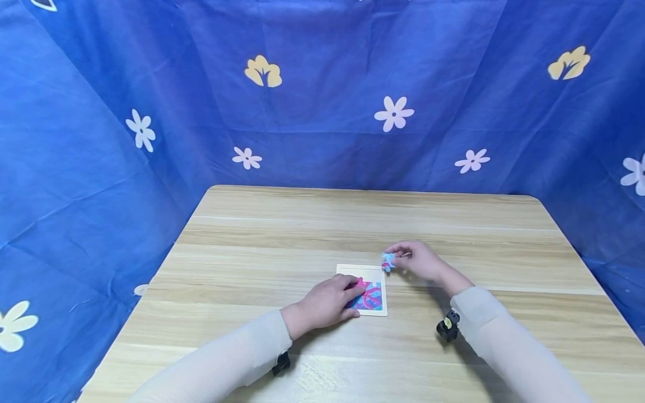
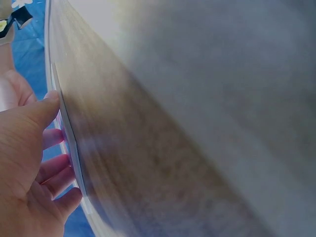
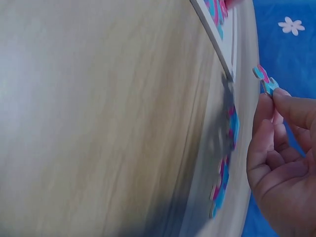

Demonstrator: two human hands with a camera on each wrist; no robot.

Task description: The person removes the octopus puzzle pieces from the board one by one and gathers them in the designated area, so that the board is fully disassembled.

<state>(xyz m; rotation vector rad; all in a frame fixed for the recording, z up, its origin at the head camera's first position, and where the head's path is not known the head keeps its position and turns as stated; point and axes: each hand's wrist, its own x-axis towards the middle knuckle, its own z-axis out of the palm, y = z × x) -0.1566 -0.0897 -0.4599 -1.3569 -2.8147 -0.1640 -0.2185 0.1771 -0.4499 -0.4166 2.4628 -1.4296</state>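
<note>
A square jigsaw puzzle tray (image 1: 384,302) with a pale frame lies on the table, its lower part filled with pink, blue and purple pieces (image 1: 372,296). My left hand (image 1: 330,302) rests on the tray from the left, fingers over the pieces and thumb at the near edge. In the left wrist view, the tray's edge (image 2: 74,148) runs along my thumb and fingertips. Just beyond the tray's far right corner, my right hand (image 1: 415,260) pinches a light-blue and pink puzzle piece (image 3: 266,81) between thumb and forefinger, raised above the table.
In the right wrist view, loose puzzle pieces (image 3: 233,128) lie on the table under my right hand, beside the tray. The wood-grain table (image 1: 282,224) reaches back to a blue flowered cloth (image 1: 322,101). A small black device (image 1: 447,326) is on my right wrist.
</note>
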